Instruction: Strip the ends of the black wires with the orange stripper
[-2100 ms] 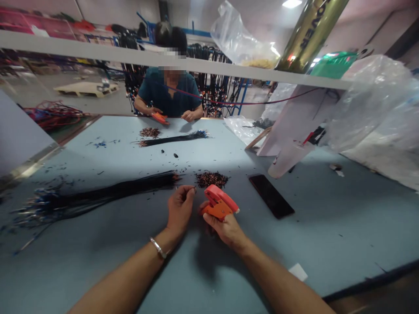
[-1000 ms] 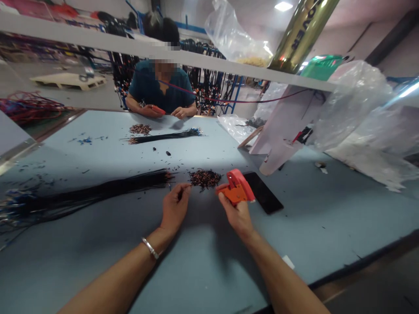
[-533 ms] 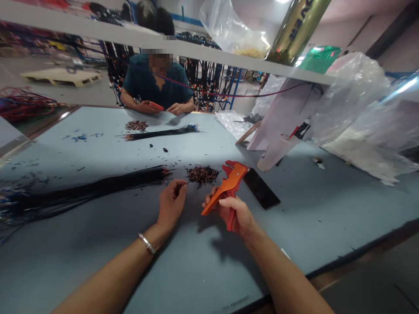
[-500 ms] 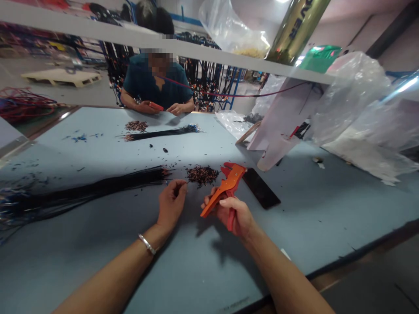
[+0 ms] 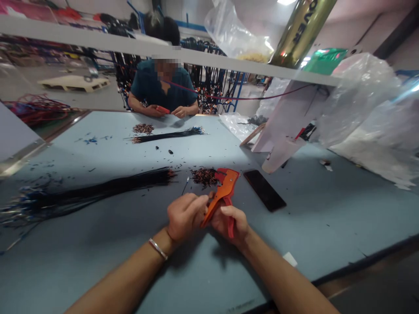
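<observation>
My right hand is wrapped round an orange and red wire stripper, its jaws pointing up and away from me. My left hand is closed, its fingertips against the stripper's orange handle and close to my right fingers. A thin black wire with a pale, bluish tip sticks up behind my left knuckles; its lower part is hidden by the hand. Past the stripper's jaws lies a heap of black and copper-coloured scraps. A long bundle of black wires rests to the left, copper ends towards the heap.
A black phone lies right of the stripper. Across the table, a co-worker holds a red tool, near a smaller wire bundle and scrap pile. A shelf board crosses above; plastic bags stand at right.
My left hand has moved right and towards me, from beside the scrap heap to the stripper's handle. The stripper has tilted slightly, its jaws now before the heap. The view has shifted a little.
</observation>
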Motion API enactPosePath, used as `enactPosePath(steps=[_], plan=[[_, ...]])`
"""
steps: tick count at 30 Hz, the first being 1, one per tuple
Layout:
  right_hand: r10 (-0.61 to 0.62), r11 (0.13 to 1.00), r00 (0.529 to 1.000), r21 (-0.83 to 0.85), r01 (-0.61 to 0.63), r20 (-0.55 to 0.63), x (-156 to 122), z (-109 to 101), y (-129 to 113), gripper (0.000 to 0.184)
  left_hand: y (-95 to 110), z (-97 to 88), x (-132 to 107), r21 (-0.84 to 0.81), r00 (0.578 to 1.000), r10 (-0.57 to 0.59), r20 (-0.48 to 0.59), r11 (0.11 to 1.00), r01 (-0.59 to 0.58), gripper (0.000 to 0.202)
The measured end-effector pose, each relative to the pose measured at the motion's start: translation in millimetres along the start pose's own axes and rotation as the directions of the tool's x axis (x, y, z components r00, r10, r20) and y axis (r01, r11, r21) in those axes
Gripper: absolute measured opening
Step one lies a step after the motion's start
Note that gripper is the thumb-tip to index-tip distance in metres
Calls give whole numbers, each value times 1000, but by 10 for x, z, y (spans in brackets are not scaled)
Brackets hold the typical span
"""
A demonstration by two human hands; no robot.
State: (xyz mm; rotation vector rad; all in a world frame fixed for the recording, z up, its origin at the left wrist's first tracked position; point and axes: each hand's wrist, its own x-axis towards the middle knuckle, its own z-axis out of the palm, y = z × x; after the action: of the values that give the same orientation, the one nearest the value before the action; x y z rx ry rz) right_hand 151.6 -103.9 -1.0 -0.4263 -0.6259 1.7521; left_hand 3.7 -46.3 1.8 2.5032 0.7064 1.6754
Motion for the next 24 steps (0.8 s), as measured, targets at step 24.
enactPosePath(steps=[24], plan=[[170,928,968,-301,-221,-187,-19,-42,-224,58,-260,71,84,-154,692,-717,87,676,720,22]])
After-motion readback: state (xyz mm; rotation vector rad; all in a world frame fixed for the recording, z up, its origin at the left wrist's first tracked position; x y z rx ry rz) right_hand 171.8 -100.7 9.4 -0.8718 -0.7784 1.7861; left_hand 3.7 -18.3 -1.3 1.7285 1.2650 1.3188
